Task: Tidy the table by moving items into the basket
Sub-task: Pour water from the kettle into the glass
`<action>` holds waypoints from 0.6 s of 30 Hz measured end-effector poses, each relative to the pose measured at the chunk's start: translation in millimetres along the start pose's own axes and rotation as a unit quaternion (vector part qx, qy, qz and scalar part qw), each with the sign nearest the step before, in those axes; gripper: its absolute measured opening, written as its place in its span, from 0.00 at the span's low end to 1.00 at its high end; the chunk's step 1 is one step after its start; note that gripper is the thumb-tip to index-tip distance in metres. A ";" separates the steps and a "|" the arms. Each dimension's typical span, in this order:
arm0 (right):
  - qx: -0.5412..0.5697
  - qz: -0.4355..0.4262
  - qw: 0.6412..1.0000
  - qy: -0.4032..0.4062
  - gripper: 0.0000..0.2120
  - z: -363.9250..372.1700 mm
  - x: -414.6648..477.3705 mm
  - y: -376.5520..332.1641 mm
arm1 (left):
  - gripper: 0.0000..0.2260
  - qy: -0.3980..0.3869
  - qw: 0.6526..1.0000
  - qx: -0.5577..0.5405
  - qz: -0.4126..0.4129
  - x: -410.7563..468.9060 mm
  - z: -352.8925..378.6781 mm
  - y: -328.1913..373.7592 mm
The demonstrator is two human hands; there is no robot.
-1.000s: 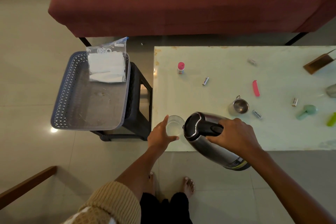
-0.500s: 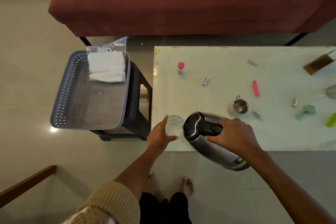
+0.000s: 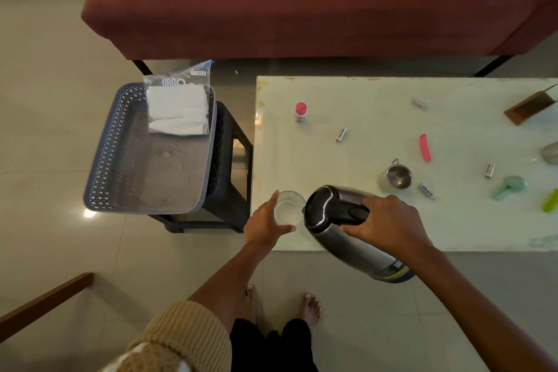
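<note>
Basket (image 3: pixel 105 154) holds one packet (image 3: pixel 178 108); left fingers (image 3: pixel 272 201) wrap one glass (image 3: pixel 288 209), right fingers (image 3: pixel 354 228) grip one kettle (image 3: pixel 356 249).

- One basket (image 3: pixel 102 160) is sitting on one stool (image 3: pixel 226 130).
- One clear bag (image 3: pixel 178 105) of white cloth is lying in the basket.
- One counter (image 3: pixel 362 93) is carrying the loose items.
- One glass (image 3: pixel 288 208) and one kettle (image 3: pixel 359 253) are being held at its near edge.
- Four small labelled cylinders (image 3: pixel 341 134) (image 3: pixel 418 103) (image 3: pixel 489 171) (image 3: pixel 427 191) are lying scattered.
- One pink-capped bottle (image 3: pixel 300 111), one pink clip (image 3: pixel 425 147) and one steel cup (image 3: pixel 399 177) are sitting among them.
- Two green things are lying at the right: one teal piece (image 3: pixel 508 187) and one lime piece (image 3: pixel 550 200).
- One wooden piece (image 3: pixel 527 107) and one grey object (image 3: pixel 551 153) are showing partly at the right edge.
- One sofa (image 3: pixel 302 3) is standing behind.
</note>
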State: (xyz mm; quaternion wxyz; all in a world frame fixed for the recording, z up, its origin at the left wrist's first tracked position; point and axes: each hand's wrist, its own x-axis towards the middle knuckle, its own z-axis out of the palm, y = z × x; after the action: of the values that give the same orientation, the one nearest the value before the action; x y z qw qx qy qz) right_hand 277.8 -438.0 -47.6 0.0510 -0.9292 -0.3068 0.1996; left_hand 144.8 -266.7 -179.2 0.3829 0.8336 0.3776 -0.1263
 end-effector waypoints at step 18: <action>-0.009 -0.007 1.000 -0.009 0.20 -3.6 0.6 -1.6 | 0.43 -0.005 1.000 -0.002 0.003 -0.6 -0.9 0.5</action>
State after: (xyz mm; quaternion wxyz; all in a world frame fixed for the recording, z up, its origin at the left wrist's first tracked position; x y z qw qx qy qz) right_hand 278.8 -436.2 -44.1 0.0415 -0.9258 -0.3152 0.2045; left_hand 144.6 -266.6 -178.1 0.3864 0.8335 0.3735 -0.1285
